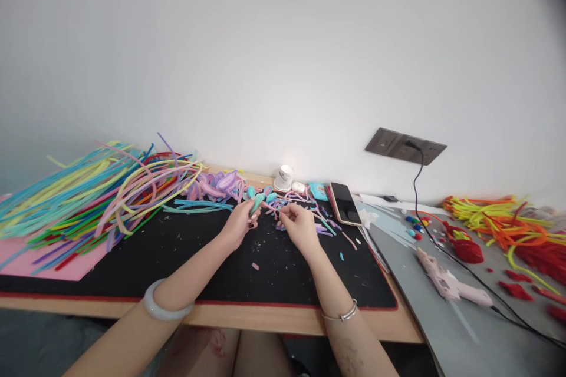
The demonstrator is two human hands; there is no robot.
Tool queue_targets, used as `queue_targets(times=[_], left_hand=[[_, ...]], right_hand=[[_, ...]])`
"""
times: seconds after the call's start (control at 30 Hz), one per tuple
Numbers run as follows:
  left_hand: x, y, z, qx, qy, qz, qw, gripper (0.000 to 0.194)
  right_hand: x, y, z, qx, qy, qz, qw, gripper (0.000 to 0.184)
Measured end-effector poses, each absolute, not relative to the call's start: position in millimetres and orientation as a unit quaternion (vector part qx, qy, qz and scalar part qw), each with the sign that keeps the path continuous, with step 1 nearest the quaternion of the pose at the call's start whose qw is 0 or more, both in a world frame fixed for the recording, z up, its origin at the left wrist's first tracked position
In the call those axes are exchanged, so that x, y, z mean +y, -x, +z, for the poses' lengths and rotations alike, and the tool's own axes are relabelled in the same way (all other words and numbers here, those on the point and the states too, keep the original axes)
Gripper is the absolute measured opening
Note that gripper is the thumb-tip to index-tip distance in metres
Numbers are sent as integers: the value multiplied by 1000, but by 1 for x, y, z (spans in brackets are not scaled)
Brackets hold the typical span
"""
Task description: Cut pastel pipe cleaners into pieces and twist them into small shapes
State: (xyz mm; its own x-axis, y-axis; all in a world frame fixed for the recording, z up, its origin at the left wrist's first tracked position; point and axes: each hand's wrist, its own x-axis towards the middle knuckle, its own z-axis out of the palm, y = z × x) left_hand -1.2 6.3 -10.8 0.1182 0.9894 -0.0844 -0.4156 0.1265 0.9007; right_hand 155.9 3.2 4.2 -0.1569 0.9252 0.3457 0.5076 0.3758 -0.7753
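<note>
My left hand [240,225], dark-nailed and with a pale bangle at the wrist, is closed on a mint-green pipe cleaner piece [256,205] above the black mat [212,283]. Just right of it, my right hand [300,227] is closed in a pinch. Whatever its fingertips hold is too small to make out, near a thin pinkish strand between the two hands. Beyond the hands lie blue and pink looped pipe cleaner shapes [267,191] and many short cut pieces [325,221]. Purple and pink loops [219,185] are heaped behind my left hand.
A large pile of coloured pipe cleaners [119,188] covers the left side. At the back stand a paper cup [283,178] and a phone [345,203]. Rightward, a corded glue gun [451,283] lies on a grey surface, near red and orange pipe cleaners [508,227].
</note>
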Motion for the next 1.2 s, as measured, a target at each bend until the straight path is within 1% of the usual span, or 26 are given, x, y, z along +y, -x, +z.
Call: queue_targets(times=[0.2, 0.73, 0.93, 1.07, 1.2], left_hand=[[5, 0, -16, 375, -420, 538, 627, 25], [6, -2, -19, 383, -460, 497, 629, 25], [4, -4, -16, 397, -497, 461, 619, 24], [2, -6, -16, 396, -539, 441, 598, 27], [3, -7, -19, 392, -568, 443, 572, 32]], right_hand=[[-5, -152, 7, -712, 513, 237, 418, 12], [-8, -149, 4, -691, 527, 243, 431, 15], [-8, -149, 2, -689, 521, 251, 437, 15], [-8, -148, 1, -680, 504, 281, 452, 15], [-6, -148, 2, -662, 477, 353, 459, 19]])
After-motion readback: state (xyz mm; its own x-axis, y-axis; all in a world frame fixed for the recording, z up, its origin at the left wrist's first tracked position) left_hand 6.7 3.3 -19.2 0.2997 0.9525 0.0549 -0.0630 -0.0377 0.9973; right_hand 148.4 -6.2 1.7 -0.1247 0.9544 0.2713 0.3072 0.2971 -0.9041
